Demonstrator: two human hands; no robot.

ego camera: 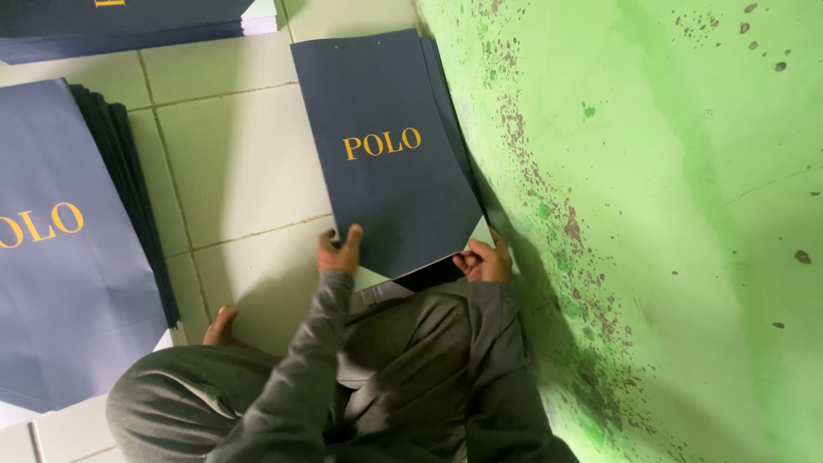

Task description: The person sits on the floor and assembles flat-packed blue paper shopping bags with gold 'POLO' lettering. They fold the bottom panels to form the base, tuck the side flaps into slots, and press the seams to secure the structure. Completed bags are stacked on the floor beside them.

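Head view: I sit cross-legged on the pale tiled floor (249,163), close beside a green, paint-flecked wall (669,214).
Thing in hand: a flat dark navy paper bag with gold lettering (390,154) lies face up in front of my knees, its right side against the foot of the wall.
Left hand (339,253): fingers curled over the bag's near left edge, thumb on top, pinching it.
Right hand (484,261): fingers closed on the near right corner, where the bottom flap is folded into a point.
Step, as I judge it: creasing the bottom fold of this bag.
Next move calls for: firm pressure along the crease while the left hand keeps the sheet square.
Nearby: a thick stack of matching navy bags (77,240) to my left, another navy pile (129,26) at the top edge.
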